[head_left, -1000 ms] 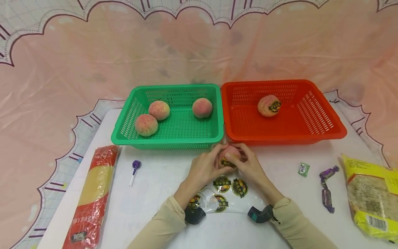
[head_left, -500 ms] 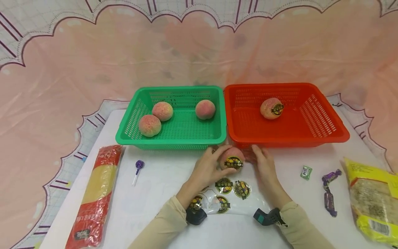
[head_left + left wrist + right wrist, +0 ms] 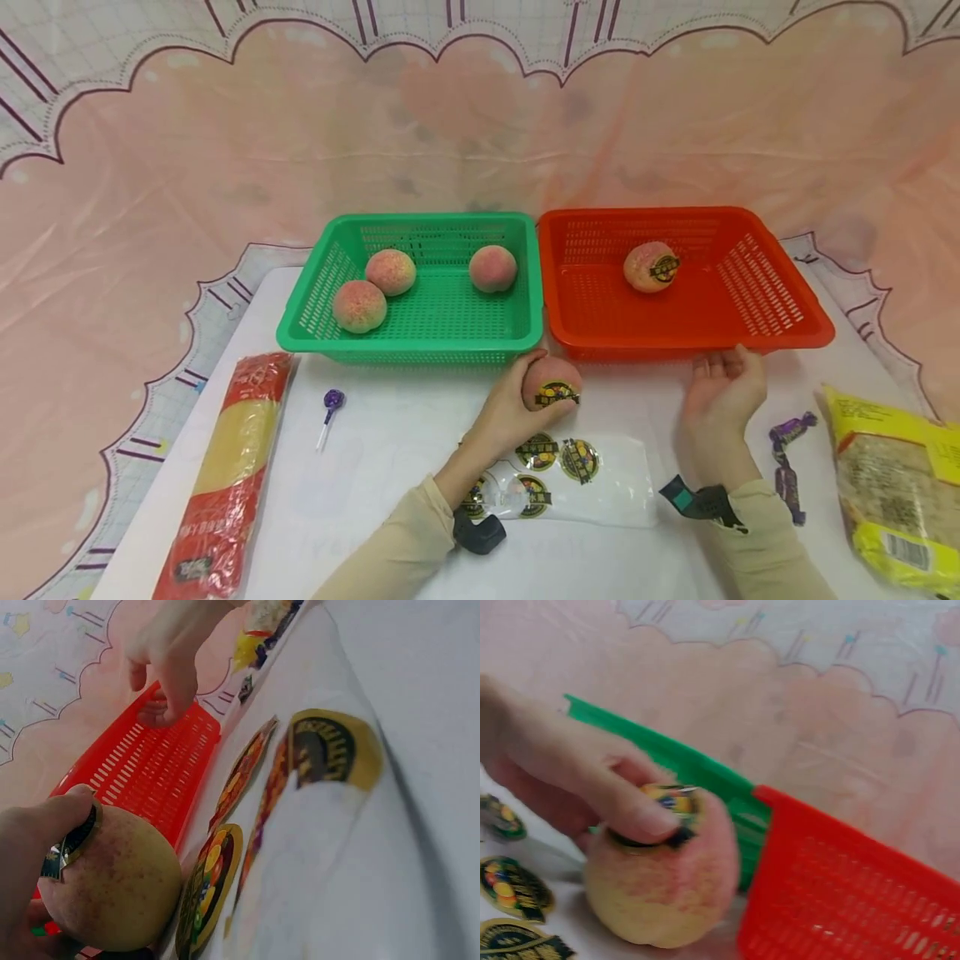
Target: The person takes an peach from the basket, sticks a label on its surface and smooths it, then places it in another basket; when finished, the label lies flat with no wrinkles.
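My left hand (image 3: pixel 498 425) grips a pink peach (image 3: pixel 546 377) in front of the gap between the two baskets. A round black-and-gold fruit sticker (image 3: pixel 557 395) is on the peach's near side; in the right wrist view, the left thumb (image 3: pixel 649 817) lies across that sticker. Out to the right, my right hand (image 3: pixel 720 400) hovers just before the red basket's front rim, fingers loosely bent, nothing visible in them. Below the peach lies a clear sheet (image 3: pixel 622 492) with several more round stickers (image 3: pixel 579 460), partly covered by the left forearm.
The green basket (image 3: pixel 405 344) holds three plain peaches (image 3: pixel 360 307). In the red basket (image 3: pixel 690 342) sits one stickered peach (image 3: pixel 649 267). A red-and-yellow packet (image 3: pixel 232 458) and purple lollipop (image 3: pixel 333 400) lie left; purple-wrapped candies (image 3: pixel 787 475) and a yellow bag (image 3: pixel 900 483) lie right.
My right hand has let go of the peach and moved right, now hiding the green candy in the head view. The left hand keeps its grip on the peach in about the same place.
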Available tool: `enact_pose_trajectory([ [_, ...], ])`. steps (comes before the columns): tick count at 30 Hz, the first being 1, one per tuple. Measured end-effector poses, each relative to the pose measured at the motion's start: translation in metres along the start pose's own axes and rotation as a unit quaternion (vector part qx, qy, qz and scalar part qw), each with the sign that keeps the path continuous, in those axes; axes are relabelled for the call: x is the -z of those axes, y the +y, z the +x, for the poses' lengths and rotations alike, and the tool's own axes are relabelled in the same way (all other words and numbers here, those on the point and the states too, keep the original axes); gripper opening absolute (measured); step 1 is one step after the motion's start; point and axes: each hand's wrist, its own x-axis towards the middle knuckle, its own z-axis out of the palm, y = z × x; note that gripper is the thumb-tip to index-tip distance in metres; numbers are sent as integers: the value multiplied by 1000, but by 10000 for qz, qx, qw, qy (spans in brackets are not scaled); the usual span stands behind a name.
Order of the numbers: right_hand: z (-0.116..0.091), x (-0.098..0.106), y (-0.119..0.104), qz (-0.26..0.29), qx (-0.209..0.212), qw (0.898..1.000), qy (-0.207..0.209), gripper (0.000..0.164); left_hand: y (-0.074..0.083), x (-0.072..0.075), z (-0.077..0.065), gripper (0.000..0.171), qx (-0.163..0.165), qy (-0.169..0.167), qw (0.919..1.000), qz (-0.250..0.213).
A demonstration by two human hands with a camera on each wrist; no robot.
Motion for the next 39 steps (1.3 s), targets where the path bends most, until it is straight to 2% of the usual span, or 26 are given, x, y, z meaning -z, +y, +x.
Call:
enact_pose_trajectory([
  [3, 5, -4, -7, 197, 75, 9997, 121, 25, 0, 2, 1, 79, 29, -54, 9996, -278],
  [8, 6, -5, -9, 289, 148, 9991, 273, 20, 6, 6, 0, 71, -383, -233, 9989, -152],
  [15, 2, -4, -9, 208, 146, 9994, 220, 28, 32, 15, 2, 66, -920, -368, 9950, -107],
  [20, 0, -4, -9, 76, 198, 9996, 175, 30, 53, 27, 11, 60, -1032, -443, 9931, -341],
  [24, 1, -4, -7, 52, 260, 9995, 189, 29, 67, 38, 27, 55, -964, -429, 9908, -846],
  [27, 2, -5, -5, 50, 287, 9994, 172, 30, 76, 45, 45, 53, -717, -305, 9876, -1362],
  [31, 3, -4, -5, 61, 241, 9996, 100, 32, 83, 52, 71, 52, -389, -2, 9849, -1685],
  [35, 2, -3, -6, 87, 145, 9998, 87, 34, 89, 56, 95, 55, -40, 197, 9832, -1817],
  [39, 1, -2, -6, 124, 121, 9997, 145, 32, 96, 52, 116, 58, 164, 385, 9843, -1716],
])
